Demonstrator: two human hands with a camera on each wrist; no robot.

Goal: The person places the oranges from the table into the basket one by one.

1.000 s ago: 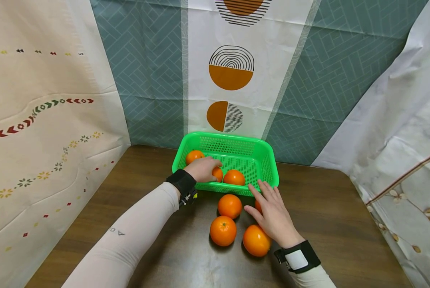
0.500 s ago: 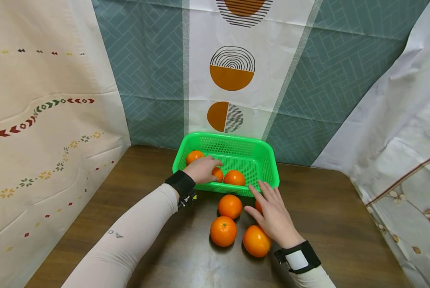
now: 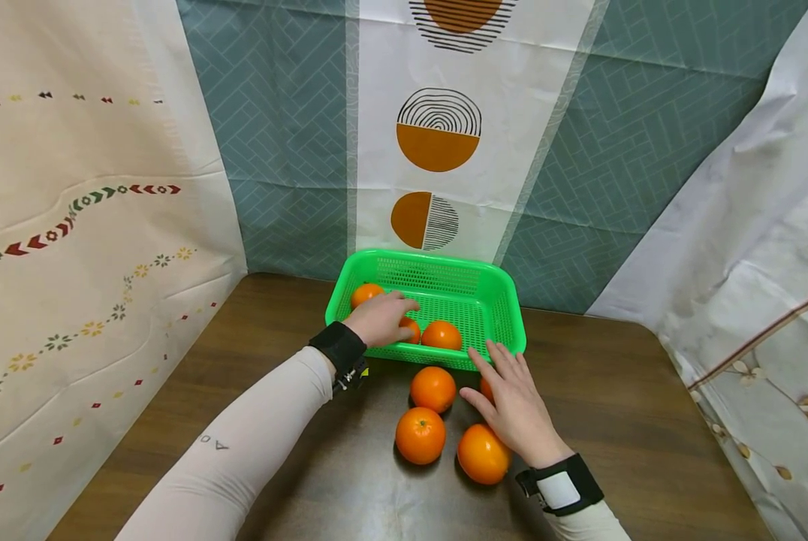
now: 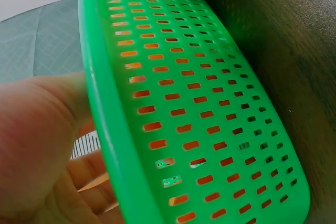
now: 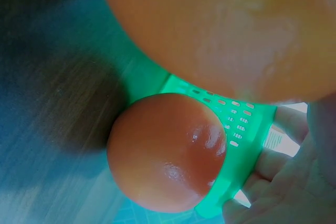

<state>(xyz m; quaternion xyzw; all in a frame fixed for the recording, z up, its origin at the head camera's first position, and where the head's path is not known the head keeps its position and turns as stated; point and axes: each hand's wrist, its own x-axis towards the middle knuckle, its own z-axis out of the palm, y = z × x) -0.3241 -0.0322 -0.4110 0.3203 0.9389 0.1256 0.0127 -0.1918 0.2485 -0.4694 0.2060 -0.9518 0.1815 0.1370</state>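
Note:
A green plastic basket (image 3: pixel 505 300) with perforated sides stands at the back of the table. My left hand (image 3: pixel 379 319) reaches over its front wall, thumb and fingers curled round an orange (image 3: pixel 411 330) inside. To either side of that one lie an orange (image 3: pixel 366 294) at the left end and another orange (image 3: pixel 441 335) along the front wall. My right hand (image 3: pixel 517 409) is spread with straight fingers, fingertips at the basket's front right rim. Beneath it an orange (image 3: pixel 486 388) is mostly hidden; the right wrist view shows that orange (image 5: pixel 165 153) beside the basket wall.
In front of the basket, on the brown wooden table (image 3: pixel 607 406), are an orange (image 3: pixel 433 388), a second orange (image 3: pixel 420 436) nearer me, and a larger-looking orange (image 3: pixel 483 454) by my right wrist. A patterned curtain (image 3: pixel 289 188) hangs directly behind the basket.
Both hands and all the oranges keep their places. Only the head view has shifted very slightly.

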